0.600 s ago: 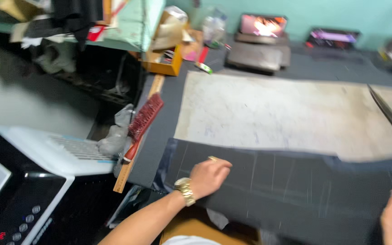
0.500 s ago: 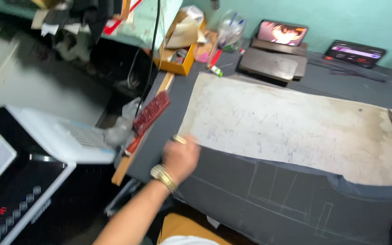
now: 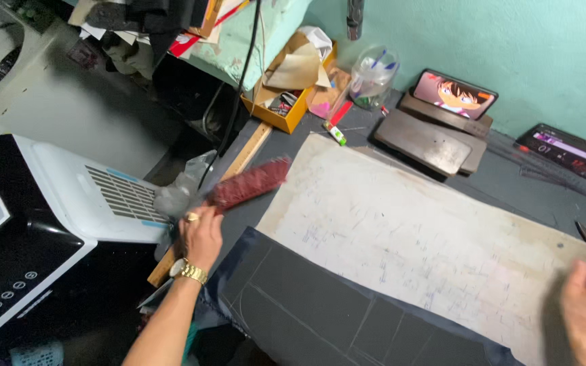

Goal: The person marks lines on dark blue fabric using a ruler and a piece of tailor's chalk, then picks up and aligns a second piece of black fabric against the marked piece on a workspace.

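Nearby, left hand [image 3: 201, 236] grips red brush [image 3: 249, 183] beside wooden ruler [image 3: 245, 152].

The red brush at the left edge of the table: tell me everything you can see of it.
The red brush is long and narrow, with dense dark-red bristles that look blurred. It lies slanted, far end raised toward the upper right, over the grey table edge beside the pale worn board. The left hand, wearing a ring and gold watch, grips its near end, where crumpled grey plastic hides the handle. A wooden ruler runs alongside underneath.
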